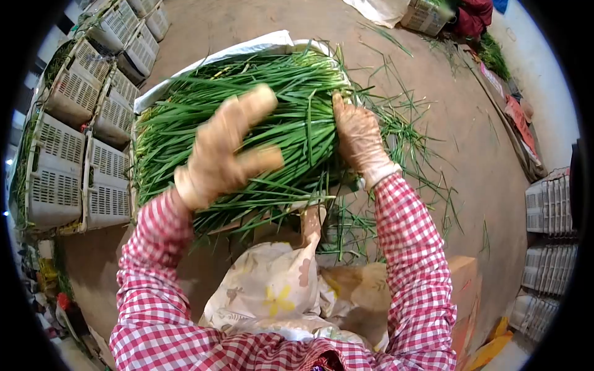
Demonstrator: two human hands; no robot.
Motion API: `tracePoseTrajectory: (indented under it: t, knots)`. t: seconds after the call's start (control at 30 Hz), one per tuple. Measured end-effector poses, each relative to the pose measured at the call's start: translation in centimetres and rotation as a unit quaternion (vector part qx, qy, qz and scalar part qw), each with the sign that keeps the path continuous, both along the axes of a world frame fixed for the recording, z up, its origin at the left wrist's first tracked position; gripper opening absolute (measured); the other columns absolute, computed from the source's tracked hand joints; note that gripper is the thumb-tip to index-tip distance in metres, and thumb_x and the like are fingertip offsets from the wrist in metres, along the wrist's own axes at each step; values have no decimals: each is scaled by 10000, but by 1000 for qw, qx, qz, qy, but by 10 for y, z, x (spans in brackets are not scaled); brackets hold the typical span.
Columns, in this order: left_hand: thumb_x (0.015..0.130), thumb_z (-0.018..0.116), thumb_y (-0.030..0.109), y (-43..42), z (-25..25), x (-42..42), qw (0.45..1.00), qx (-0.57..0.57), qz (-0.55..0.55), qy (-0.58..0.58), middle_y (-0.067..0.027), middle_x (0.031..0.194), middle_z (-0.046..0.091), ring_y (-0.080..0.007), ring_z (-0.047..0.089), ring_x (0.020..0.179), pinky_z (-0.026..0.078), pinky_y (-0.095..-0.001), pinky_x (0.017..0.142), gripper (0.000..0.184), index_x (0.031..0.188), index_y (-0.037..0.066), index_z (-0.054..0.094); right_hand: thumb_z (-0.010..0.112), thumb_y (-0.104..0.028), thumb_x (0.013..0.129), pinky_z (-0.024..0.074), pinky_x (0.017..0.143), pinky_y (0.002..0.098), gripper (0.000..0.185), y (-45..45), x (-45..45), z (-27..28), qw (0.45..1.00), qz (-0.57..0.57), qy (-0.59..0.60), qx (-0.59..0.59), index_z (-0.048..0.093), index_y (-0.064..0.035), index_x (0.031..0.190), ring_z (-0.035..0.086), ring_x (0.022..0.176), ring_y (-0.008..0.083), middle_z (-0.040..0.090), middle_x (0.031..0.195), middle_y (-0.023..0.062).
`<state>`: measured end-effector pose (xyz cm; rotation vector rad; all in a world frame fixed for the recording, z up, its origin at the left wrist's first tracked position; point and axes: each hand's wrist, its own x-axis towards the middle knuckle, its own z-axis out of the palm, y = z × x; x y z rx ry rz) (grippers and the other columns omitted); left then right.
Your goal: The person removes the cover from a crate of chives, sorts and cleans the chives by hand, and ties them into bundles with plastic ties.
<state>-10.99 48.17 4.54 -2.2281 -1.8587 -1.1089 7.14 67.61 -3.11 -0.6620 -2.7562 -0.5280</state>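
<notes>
A thick heap of long green chives (pixel 247 105) lies in front of me, with the pale stalk ends toward the right. My right hand (pixel 360 133), in a thin stained glove, is closed at the stalk ends on the heap's right side; its fingertips are partly hidden against the leaves. Over the leaves on the left is my gloved left hand (pixel 229 148), smeared by motion, fingers spread and nothing in them. Whether it touches the leaves I cannot tell. A white sheet (pixel 266 42) lines the heap's far edge.
Stacked pale plastic crates (pixel 55 167) stand along the left, and more crates (pixel 549 266) are at the right edge. Loose chive leaves (pixel 408 136) litter the floor. A patterned apron (pixel 266 284) covers my lap. Beside my right arm is a wooden piece (pixel 464 297). Another person (pixel 473 18) is at the far right.
</notes>
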Motion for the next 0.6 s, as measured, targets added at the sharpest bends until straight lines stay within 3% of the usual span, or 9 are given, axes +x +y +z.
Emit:
tracePoseTrajectory:
  t: [0.07, 0.13, 0.23, 0.37, 0.4, 0.5, 0.53, 0.57, 0.6]
  knots:
    - [846, 560, 522, -32, -8, 49, 961, -134, -1, 243, -91, 1463, 368, -267, 280, 1389, 108, -453, 1160, 682, 1389, 135, 416, 489, -23, 807, 481, 733, 341, 482, 2, -1, -2, 999, 10, 33, 8, 453, 38, 1283, 586, 784, 225, 587, 829, 93]
    - [791, 585, 544, -45, -53, 80, 932, -93, 20, 350, -43, 1502, 296, -242, 215, 1415, 12, -544, 1137, 724, 1383, 161, 422, 495, -20, 803, 485, 744, 351, 483, 3, -1, 0, 999, 18, 36, -1, 454, 41, 1280, 591, 780, 232, 590, 829, 101]
    - [710, 648, 479, -25, -92, 79, 927, -37, 79, 364, -6, 1485, 312, -250, 259, 1397, 36, -638, 1082, 659, 1271, 152, 538, 509, -23, 803, 485, 742, 359, 493, 1, -3, 11, 999, 7, 20, -26, 449, 34, 1289, 591, 774, 218, 586, 824, 93]
    - [811, 607, 268, -30, -99, 70, 952, -13, 24, 304, 3, 1313, 505, -244, 372, 1326, 126, -546, 1115, 213, 950, 121, 672, 512, -27, 820, 455, 702, 318, 561, -18, 12, 23, 999, -18, 18, 35, 382, 22, 1363, 542, 739, 179, 531, 775, 42]
    - [803, 615, 201, -32, -90, 73, 963, 6, 30, 267, -5, 1312, 506, -252, 402, 1304, 141, -522, 1123, 192, 973, 119, 650, 514, -33, 818, 450, 709, 318, 570, -23, 18, 22, 997, -6, 56, 61, 375, 24, 1368, 536, 749, 178, 529, 778, 45]
    - [806, 645, 222, -30, -56, 79, 959, 63, 97, 258, -34, 1315, 512, -261, 421, 1293, 147, -486, 1134, 274, 1043, 101, 581, 541, -12, 775, 433, 744, 334, 660, -43, 30, 21, 996, -36, 69, 51, 328, 8, 1399, 527, 799, 198, 525, 839, 59]
    - [830, 625, 309, -22, -53, 76, 959, 89, 93, 254, -63, 1384, 452, -278, 346, 1348, 107, -491, 1141, 429, 1185, 87, 535, 563, 12, 729, 428, 774, 351, 750, -49, 34, 19, 995, -35, 90, 5, 288, -10, 1427, 538, 848, 221, 541, 907, 74]
    - [821, 621, 360, -15, -49, 78, 965, 21, 108, 237, -83, 1422, 402, -288, 295, 1373, 77, -491, 1144, 555, 1274, 79, 467, 496, -31, 841, 426, 697, 324, 510, -51, 38, 19, 993, -9, 87, 76, 396, 42, 1335, 478, 714, 161, 481, 772, 37]
    - [812, 616, 412, -9, -43, 81, 967, -44, 123, 219, -104, 1459, 352, -298, 243, 1399, 48, -491, 1147, 682, 1362, 72, 399, 493, -45, 846, 423, 686, 332, 471, -60, 42, 22, 995, -21, 55, 86, 427, 51, 1303, 474, 705, 165, 479, 771, 43]
